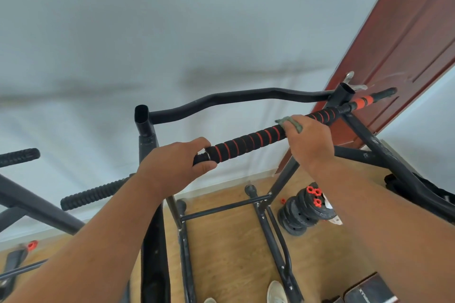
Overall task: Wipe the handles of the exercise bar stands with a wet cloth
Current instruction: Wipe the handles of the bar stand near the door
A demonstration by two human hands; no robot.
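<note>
- Left hand (176, 167): fingers and thumb curled round the near end of the striped bar (248, 141), steadying it.
- Right hand (309, 139): clamps a grey-green cloth (290, 122) onto the same bar, further along toward the door (403, 39). Cloth is mostly hidden under the fingers; only a crumpled edge shows. Can't tell if it's wet.
- Bar: black foam grip with a red spiral, running diagonally from the left hand up to the far upright of the stand (344, 93), with an orange-banded section beyond it. It sits just in front of the stand's curved black top rail (234, 99).
- Progress, my read: mid-wipe, cloth roughly midway along the grip. No visible wet/dry boundary, so can't say which stretch is done. The foam either side of the cloth may still need a pass.
- Left to do, likely: two black ribbed handles (94, 194) at left, nothing touching them.
- Count: 2 hands, 1 cloth, 1 striped bar, 2 ribbed handles in view, 1 stack of weight plates (302, 214) on the wood floor (234, 253), 2 shoe tips at the bottom edge.
</note>
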